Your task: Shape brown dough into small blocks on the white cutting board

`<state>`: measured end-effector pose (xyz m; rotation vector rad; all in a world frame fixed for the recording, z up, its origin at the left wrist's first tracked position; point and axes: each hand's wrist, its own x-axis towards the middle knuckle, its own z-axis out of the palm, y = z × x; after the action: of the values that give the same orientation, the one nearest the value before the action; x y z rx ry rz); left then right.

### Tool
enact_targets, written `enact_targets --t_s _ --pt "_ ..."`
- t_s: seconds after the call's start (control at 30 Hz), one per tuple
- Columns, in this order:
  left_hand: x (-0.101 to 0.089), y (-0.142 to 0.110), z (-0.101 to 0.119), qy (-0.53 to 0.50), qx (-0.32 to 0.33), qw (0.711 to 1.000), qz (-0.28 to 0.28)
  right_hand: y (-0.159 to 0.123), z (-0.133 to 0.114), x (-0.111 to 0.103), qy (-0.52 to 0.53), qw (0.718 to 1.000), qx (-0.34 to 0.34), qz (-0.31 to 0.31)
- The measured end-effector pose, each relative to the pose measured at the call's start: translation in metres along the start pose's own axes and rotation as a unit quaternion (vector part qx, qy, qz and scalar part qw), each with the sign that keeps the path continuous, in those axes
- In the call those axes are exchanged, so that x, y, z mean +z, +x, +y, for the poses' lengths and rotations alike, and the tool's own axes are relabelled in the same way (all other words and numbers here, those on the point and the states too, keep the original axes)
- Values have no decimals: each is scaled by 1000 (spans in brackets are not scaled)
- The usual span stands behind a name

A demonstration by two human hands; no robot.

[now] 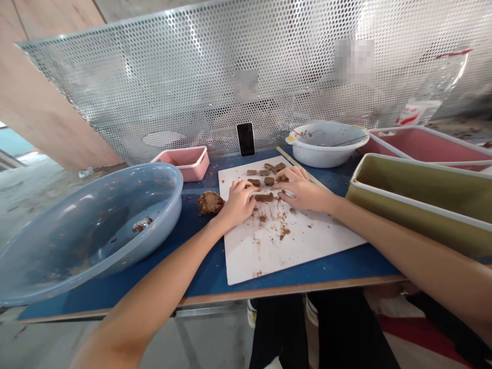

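On a white board [246, 256] lies a short brown clay roll [264, 198]. My left hand [239, 201] is at its left end, thumb and fingers apart and curved. Opposite, my right hand [298, 189] rests with spread fingers by the roll's right end, its thumb close to it. Behind the roll are several cut clay pieces [269, 181], some partly covered by my right fingers. Small crumbs and smears of clay [284, 233] mark the board in front. A larger clay lump [210, 203] sits left of the board, near my left wrist.
A big blue basin [165, 225] stands at the left. Behind are a pink tub [196, 164], an upright phone [246, 139] and a white basin [326, 154]. A thin stick [303, 168] lies along the board's back right edge. An olive planter [407, 205] stands right.
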<state>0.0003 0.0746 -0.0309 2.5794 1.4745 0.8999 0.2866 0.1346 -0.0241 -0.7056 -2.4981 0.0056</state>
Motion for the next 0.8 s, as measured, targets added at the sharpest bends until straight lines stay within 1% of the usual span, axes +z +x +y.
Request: enact_targets --t_s 0.13,0.27,0.37,0.6,0.8 --pt "-2 0 3 16 32 999 -11 1 -2 -5 -15 1000 12 12" --pt "-2 0 8 24 51 998 -30 0 -3 -11 -23 1000 -15 -3" --pt "-1 0 9 26 59 997 -38 -2 -1 -10 -31 999 -40 -16" --pt "4 0 8 25 59 997 -44 -2 7 -3 -19 998 -59 -21" --pt "6 1 7 22 56 997 -46 -2 5 -7 -10 998 -53 -27"
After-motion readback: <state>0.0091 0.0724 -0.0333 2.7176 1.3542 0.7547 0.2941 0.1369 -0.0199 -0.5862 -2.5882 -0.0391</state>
